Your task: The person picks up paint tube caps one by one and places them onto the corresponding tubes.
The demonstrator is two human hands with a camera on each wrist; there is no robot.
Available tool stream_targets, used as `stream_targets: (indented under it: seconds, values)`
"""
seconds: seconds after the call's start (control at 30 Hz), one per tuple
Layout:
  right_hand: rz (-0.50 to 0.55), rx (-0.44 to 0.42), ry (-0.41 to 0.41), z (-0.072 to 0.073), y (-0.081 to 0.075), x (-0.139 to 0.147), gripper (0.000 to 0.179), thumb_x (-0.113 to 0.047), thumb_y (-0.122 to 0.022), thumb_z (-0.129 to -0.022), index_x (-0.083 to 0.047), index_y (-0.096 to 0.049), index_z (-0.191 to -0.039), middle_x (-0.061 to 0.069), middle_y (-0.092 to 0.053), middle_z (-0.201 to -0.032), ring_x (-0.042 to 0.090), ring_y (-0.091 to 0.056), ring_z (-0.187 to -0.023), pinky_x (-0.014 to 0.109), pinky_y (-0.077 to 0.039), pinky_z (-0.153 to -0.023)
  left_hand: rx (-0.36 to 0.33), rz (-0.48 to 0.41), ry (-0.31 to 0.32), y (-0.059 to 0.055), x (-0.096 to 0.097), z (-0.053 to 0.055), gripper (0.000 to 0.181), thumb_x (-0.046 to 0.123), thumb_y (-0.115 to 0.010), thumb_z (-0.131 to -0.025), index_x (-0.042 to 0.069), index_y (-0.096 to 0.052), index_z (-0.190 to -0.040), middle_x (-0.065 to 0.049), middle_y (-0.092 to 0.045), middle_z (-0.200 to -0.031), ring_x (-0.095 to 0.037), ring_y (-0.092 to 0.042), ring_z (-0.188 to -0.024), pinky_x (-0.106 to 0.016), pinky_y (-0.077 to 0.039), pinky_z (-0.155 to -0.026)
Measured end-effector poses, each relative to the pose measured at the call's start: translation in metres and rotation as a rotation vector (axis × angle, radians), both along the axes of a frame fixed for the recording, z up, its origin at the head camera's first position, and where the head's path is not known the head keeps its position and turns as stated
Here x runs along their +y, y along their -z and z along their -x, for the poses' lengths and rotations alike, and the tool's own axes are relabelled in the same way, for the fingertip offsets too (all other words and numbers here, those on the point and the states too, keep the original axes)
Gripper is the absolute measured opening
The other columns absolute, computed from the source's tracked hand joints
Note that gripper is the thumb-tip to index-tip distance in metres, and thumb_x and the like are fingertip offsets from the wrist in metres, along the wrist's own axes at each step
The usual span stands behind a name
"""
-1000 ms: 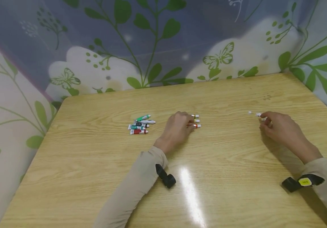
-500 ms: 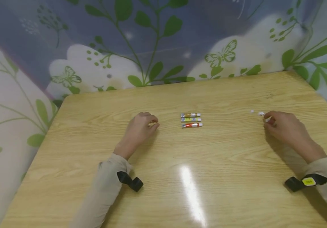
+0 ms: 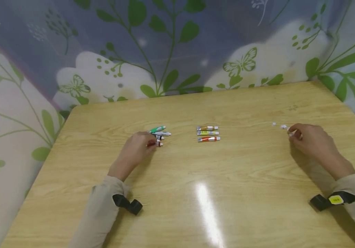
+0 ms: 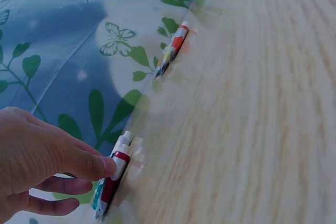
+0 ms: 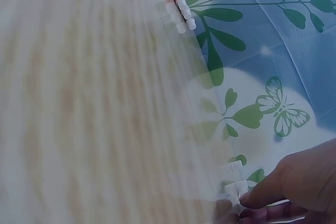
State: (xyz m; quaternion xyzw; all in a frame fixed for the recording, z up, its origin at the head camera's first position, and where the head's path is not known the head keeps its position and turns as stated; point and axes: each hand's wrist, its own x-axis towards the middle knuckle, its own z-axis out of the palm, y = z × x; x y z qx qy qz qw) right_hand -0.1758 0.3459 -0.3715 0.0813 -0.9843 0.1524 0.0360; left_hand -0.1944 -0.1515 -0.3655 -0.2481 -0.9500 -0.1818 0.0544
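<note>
In the head view my left hand [image 3: 135, 148] is at a cluster of small paint tubes, its thumb and forefinger at a dark red paint tube [image 3: 155, 144]. In the left wrist view the thumb lies against that tube near its white cap; the forefinger's tip is hidden. A green tube [image 3: 157, 129], a silvery-white tube [image 3: 162, 133] and a black-banded tube [image 3: 160, 137] lie beside it. Far right, my right hand [image 3: 313, 143] pinches a small white piece [image 5: 241, 187]. More white pieces [image 3: 283, 126] lie by its fingertips.
Mid-table, a gold tube [image 3: 207, 128], a yellow tube [image 3: 207, 133] and a red-orange tube [image 3: 208, 139] lie in a row, caps to the right. The wooden table [image 3: 242, 179] meets a leaf-patterned cloth [image 3: 183, 44] along its back edge.
My left hand has left the row of three tubes and moved left to the cluster, uncovering the row. My right hand stays almost still at the white pieces.
</note>
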Motion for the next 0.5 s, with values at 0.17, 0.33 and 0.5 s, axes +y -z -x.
stream_targets:
  seconds: [0.17, 0.33, 0.5]
  values:
    - [0.004, -0.006, 0.008, 0.0, 0.0017, 0.0014, 0.019, -0.006, -0.061, -0.088, 0.005, -0.063, -0.102, 0.02, -0.065, -0.085, 0.037, -0.062, -0.073, 0.048, -0.046, -0.052, -0.011, 0.032, 0.0, 0.0012, -0.0048, -0.0008, 0.005, 0.006, -0.075, -0.083, 0.004, -0.071, -0.086, -0.006, -0.066, -0.081, -0.018, -0.059, -0.074, -0.035, -0.051, -0.068]
    - [0.003, -0.005, -0.001, 0.0006, 0.0018, 0.0022, 0.015, -0.004, -0.062, -0.087, 0.005, -0.065, -0.099, 0.019, -0.066, -0.083, 0.036, -0.061, -0.073, 0.045, -0.045, -0.051, -0.028, 0.041, 0.004, 0.0029, -0.0069, 0.0001, 0.006, 0.006, -0.075, -0.083, 0.004, -0.072, -0.088, -0.006, -0.065, -0.082, -0.017, -0.058, -0.074, -0.035, -0.051, -0.068]
    - [0.007, 0.0, -0.002, -0.0005, 0.0007, 0.0026, 0.012, -0.003, -0.063, -0.086, 0.004, -0.065, -0.095, 0.017, -0.066, -0.082, 0.037, -0.062, -0.074, 0.046, -0.045, -0.052, -0.009, 0.023, 0.017, 0.0043, -0.0064, 0.0022, 0.006, 0.006, -0.075, -0.083, 0.004, -0.071, -0.087, -0.007, -0.065, -0.082, -0.018, -0.059, -0.075, -0.035, -0.051, -0.068]
